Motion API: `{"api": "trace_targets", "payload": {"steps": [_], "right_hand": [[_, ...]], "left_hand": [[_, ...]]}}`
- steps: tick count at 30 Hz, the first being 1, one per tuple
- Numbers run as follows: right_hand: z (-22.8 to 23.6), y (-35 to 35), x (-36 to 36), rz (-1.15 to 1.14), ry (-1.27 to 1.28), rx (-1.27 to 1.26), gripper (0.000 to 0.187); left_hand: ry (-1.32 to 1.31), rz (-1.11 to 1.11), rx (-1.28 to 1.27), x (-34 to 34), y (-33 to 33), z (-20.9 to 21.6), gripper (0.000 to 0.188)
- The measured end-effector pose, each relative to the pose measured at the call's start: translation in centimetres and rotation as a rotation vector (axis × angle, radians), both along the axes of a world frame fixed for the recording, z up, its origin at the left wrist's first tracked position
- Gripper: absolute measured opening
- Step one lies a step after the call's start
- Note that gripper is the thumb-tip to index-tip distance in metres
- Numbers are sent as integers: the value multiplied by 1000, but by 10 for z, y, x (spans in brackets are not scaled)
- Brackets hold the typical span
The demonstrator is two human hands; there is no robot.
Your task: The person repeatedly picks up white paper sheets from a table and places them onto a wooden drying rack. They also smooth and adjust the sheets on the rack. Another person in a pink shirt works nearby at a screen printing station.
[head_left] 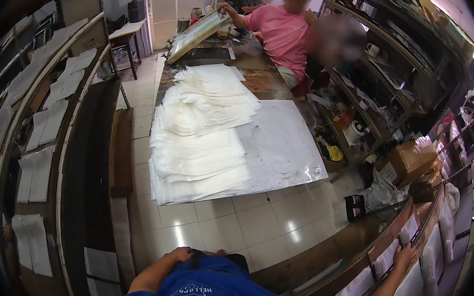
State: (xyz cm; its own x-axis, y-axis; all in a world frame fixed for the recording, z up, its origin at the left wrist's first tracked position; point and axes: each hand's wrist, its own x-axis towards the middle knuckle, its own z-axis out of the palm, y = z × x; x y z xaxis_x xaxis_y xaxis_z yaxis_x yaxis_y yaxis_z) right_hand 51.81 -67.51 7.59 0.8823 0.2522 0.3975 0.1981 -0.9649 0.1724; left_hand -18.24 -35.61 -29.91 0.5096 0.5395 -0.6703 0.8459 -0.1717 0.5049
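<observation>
My left hand (181, 254) rests at my waist, against dark cloth below my blue shirt. Its fingers look laid out, with nothing seen in them. On the right, my right hand (404, 256) lies on the edge of a slanted shelf rack (422, 236), fingers apart, close to white sheets (386, 259) standing in the rack. In front of me, a large pile of thin white plastic-looking sheets (200, 151) spreads over the left part of a long table (284, 137). The pile's layers are fanned and uneven.
Across the table, a person in a pink shirt (280, 35) holds a tilted frame (198, 36); another person is behind. Shelves with flat sheets (46, 123) line the left. On the right stand cluttered shelves (377, 89) and a cardboard box (407, 163). Tiled floor (222, 229) lies between.
</observation>
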Motion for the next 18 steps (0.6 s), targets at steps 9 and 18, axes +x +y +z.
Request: {"api": "trace_targets", "payload": {"steps": [9,18], "right_hand": [[-3,-2,4,-14,26,11,38],[-6,-5,9,-48,47,7,41]], "left_hand": [[19,81,-40,5,2,12,53],[24,92,-27,9,5,1,53]]}}
